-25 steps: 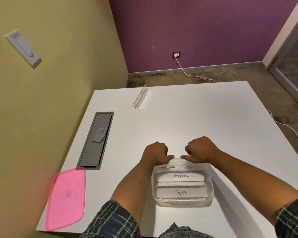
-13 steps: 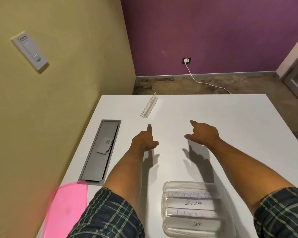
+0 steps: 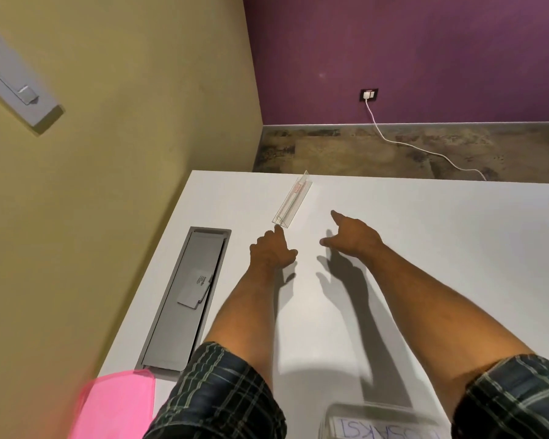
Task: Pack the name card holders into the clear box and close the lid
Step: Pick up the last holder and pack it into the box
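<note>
Name card holder [image 3: 293, 201], a clear triangular prism with a reddish strip inside, lies flat on the white table [image 3: 425, 248] near its far edge, set at a slant. Left hand [image 3: 271, 248] reaches toward the holder, its extended index fingertip at or just short of the holder's near end; whether it touches cannot be told, and the remaining fingers are loosely bent, grasping nothing. Right hand [image 3: 354, 236] hovers just right of the holder, index finger pointing toward it and thumb spread, fingers released and holding nothing. Clear box [image 3: 377, 421] sits well nearer the person than the holder, cut off by the lower frame edge, with a handwritten white card showing inside it. Pink lid [image 3: 118, 403] lies off the box at the table's near left corner, far from the holder. A grey recessed cable tray [image 3: 184, 299] runs along the table's left side, to the left of the holder and nearer the viewer. Beyond the holder, a white cable [image 3: 409, 144] trails across the floor from a wall socket [image 3: 369, 95]. Plaid sleeves [image 3: 222, 397] cover both upper arms.
</note>
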Demonstrator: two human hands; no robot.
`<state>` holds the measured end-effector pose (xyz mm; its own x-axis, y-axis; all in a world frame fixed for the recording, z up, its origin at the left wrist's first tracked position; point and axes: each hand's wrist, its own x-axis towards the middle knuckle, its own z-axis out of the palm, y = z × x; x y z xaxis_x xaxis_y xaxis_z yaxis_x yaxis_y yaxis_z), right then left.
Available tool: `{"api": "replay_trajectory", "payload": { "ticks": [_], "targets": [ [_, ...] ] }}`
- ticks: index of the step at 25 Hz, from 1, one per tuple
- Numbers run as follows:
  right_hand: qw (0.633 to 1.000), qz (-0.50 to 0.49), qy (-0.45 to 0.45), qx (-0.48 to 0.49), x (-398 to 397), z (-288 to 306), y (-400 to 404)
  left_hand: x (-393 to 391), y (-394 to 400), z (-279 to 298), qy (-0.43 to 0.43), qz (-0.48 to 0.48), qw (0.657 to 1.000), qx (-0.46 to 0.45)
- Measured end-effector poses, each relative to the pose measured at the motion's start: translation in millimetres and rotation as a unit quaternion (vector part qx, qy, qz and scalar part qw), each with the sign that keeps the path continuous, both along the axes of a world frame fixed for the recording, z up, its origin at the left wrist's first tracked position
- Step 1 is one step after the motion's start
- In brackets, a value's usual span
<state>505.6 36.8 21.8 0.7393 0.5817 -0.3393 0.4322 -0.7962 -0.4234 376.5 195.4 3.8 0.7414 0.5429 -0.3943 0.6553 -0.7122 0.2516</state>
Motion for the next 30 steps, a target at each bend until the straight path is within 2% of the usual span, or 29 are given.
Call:
{"api": "replay_trajectory", "payload": {
  "ticks": [3,8,13,18,22,25,30],
  "targets": [
    [1.0,0.013,0.023,0.013,8.6,-11.1,31.2,19.9,15.5,-17.6,-0.036,0.034,0.999,-0.014],
    [0.989,-0.012,0.115,0.097,8.5,-35.5,77.4,52.5,25.9,-39.2,-0.132,0.076,0.988,-0.014],
    [0.98,-0.01,0.18,0.084,11.8,-69.4,99.7,80.0,36.3,-64.3,-0.224,0.193,0.949,-0.113],
    [0.976,-0.006,0.209,0.067,11.3,-83.7,101.5,85.8,35.8,-72.4,-0.257,0.236,0.928,-0.129],
    [0.978,-0.013,0.2,0.062,13.3,-77.5,89.4,85.0,26.8,-62.0,-0.224,0.258,0.931,-0.131],
    [0.98,-0.023,0.183,0.072,13.8,-68.2,68.8,75.9,12.5,-44.8,-0.245,0.298,0.908,-0.166],
    [0.975,-0.158,0.119,0.1,17.8,-40.4,-1.2,48.9,-25.4,-14.3,-0.281,0.321,0.869,-0.25]
  ]
}}
